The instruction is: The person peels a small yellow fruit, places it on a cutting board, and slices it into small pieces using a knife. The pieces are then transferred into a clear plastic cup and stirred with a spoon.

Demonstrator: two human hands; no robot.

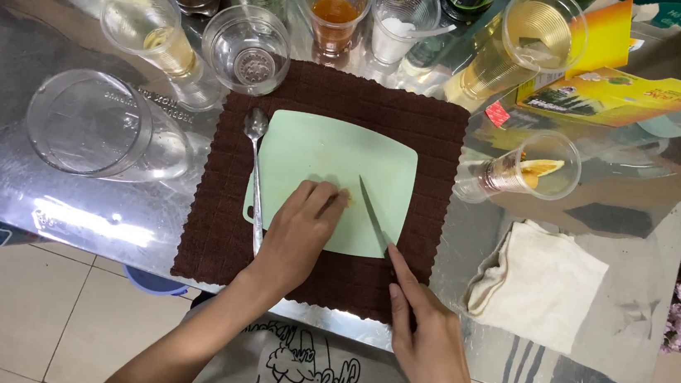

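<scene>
A pale green cutting board (pixel 319 152) lies on a dark brown cloth (pixel 223 238). My left hand (pixel 299 229) rests on the board, fingers curled over a small orange piece of fruit (pixel 346 197) that is mostly hidden. My right hand (pixel 423 333) grips a knife (pixel 372 211) by its dark handle, index finger along the top. The blade rests on the board just right of the fruit. A long metal spoon (pixel 256 175) lies along the board's left edge.
Several clear plastic cups (pixel 526 168) stand or lie around the cloth, some with amber liquid; one (pixel 93 122) lies on its side at the left. A folded white cloth (pixel 536 281) sits at the right. Yellow boxes (pixel 616 93) and bottles stand at the back.
</scene>
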